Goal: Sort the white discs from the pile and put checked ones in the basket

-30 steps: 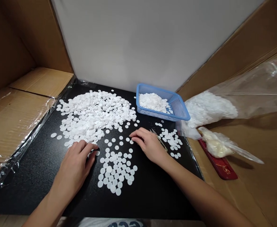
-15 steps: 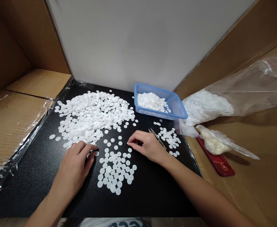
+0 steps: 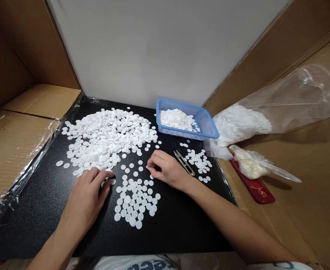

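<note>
My left hand (image 3: pixel 87 195) rests on the black tabletop, fingers bent and thumb apart from the index finger. It holds nothing that I can see; a few white discs lie by its fingertips. With thumb and index finger closed, my right hand (image 3: pixel 167 169) pinches what looks like a white disc (image 3: pixel 148 167), seen edge-on and mostly hidden. Between the hands and nearer to me spreads a loose group of white discs (image 3: pixel 136 206). Beyond my left hand lies a large heap of white discs (image 3: pixel 111 135). Small metal thread snips (image 3: pixel 185 164) lie just right of my right hand.
At the back stands a blue plastic basket (image 3: pixel 207 125) part-filled with discs. A smaller disc group (image 3: pixel 199 159) lies right of the snips. Beyond the table's right edge are a clear bag of discs (image 3: pixel 239 123), a small knotted bag (image 3: pixel 250 165) and a red case (image 3: pixel 256 189). Cardboard walls flank the table.
My right hand has shifted slightly left relative to the discs, uncovering more of the snips. My left hand stays put. The whole view has moved a little.
</note>
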Tool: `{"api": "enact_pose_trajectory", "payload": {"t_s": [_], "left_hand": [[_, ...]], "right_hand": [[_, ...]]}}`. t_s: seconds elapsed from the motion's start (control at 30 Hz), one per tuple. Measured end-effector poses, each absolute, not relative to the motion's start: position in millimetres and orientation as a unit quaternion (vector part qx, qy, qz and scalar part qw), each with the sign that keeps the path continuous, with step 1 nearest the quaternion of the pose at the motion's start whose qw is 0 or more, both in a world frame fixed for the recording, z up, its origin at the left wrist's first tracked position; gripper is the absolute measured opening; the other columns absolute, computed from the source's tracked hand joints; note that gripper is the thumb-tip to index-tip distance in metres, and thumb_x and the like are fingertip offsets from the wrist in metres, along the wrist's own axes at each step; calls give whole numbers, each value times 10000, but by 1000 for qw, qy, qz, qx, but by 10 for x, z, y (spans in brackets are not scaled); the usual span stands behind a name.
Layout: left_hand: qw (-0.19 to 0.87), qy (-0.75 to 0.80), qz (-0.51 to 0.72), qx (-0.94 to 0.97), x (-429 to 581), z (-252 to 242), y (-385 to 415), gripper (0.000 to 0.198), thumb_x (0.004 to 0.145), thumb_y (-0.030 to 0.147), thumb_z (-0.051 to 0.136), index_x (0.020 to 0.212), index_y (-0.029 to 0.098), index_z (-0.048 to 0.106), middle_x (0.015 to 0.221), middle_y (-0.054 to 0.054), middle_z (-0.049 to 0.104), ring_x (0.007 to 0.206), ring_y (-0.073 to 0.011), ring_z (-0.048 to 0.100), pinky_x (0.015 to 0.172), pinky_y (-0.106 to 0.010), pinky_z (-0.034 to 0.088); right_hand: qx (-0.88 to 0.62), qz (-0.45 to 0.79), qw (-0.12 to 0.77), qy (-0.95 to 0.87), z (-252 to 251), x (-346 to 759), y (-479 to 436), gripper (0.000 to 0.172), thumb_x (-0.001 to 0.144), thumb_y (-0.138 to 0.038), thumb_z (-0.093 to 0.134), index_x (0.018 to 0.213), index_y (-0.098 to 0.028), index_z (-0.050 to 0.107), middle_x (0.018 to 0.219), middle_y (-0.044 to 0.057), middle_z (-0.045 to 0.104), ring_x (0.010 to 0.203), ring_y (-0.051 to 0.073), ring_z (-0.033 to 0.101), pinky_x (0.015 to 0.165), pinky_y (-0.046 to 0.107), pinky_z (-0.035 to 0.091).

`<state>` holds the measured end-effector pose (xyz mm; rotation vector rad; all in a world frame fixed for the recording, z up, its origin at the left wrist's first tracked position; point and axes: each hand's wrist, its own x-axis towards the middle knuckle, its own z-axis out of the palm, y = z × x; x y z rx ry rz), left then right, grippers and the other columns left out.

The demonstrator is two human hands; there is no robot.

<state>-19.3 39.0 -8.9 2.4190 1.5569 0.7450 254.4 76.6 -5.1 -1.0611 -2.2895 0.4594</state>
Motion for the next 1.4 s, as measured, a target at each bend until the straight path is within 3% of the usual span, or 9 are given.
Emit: {"api": "enact_pose_trajectory", "payload": {"t_s": [0.33, 0.67, 0.93, 1.1, 1.27, 1.4], "left_hand": [[90, 526, 245, 809, -187, -95, 381, 192, 955, 301, 463, 949, 230, 641, 862, -36, 608, 794, -231, 594, 699, -348, 444], [92, 521, 242, 813, -200, -93, 393, 196, 955, 306, 463, 956, 230, 644, 869, -35, 617, 793, -228, 598, 694, -344, 446], [93, 519, 249, 812, -206, -101, 392, 183, 957, 296, 467, 962, 234, 639, 876, -33, 621, 798, -228, 603, 697, -343, 442], [94, 518, 247, 814, -202, -109, 397, 184, 959, 298, 466, 961, 242, 642, 881, -29, 622, 791, -227, 601, 706, -347, 436], [102, 522, 245, 811, -198, -95, 396, 193, 955, 300, 464, 959, 244, 649, 878, -31, 624, 792, -225, 600, 707, -345, 438], [110, 523, 240, 810, -203, -88, 392, 194, 947, 296, 468, 973, 244, 653, 880, -34, 624, 802, -229, 603, 700, -343, 441]], "right_hand": [[-459, 323, 245, -791, 34, 2596, 698, 107, 923, -134, 632, 845, -201, 660, 874, 8, 607, 781, 140, 591, 717, 273, 476], [-495, 262, 280, -780, -7, 2676, 801, 148, 927, -107, 610, 979, -217, 693, 921, 23, 614, 814, 155, 604, 747, 291, 487], [-504, 287, 238, -779, 32, 2661, 757, 127, 881, -161, 705, 765, -199, 672, 792, -2, 621, 694, 137, 586, 653, 268, 478], [-483, 268, 276, -786, -14, 2613, 795, 146, 945, -158, 602, 992, -233, 717, 940, 34, 643, 835, 165, 635, 748, 301, 516], [-477, 293, 282, -779, -9, 2608, 831, 110, 908, -134, 635, 835, -210, 668, 849, 8, 618, 739, 142, 594, 668, 269, 496], [-472, 275, 285, -787, 3, 2694, 832, 103, 906, -128, 616, 854, -207, 656, 885, 20, 619, 770, 150, 602, 695, 284, 499]]}}
